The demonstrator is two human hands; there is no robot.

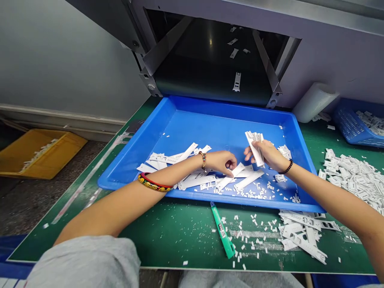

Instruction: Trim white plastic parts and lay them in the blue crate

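The right hand [270, 155] grips stacked strips [256, 153], loose strips [249, 181] lie beside the curled left hand [220, 161], its hold unclear, blue tray [204, 126] and green table [168, 234] beneath, conveyor [204, 68] beyond.

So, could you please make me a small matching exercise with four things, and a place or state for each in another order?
1. right hand
2. green tool
3. yellow bin
4. plastic roll

A. between the blue tray and the blue basket
B. at the left edge of the picture
C. holding white strips
D. on the green table, in front of the tray

Right pairs: 1-C, 2-D, 3-B, 4-A
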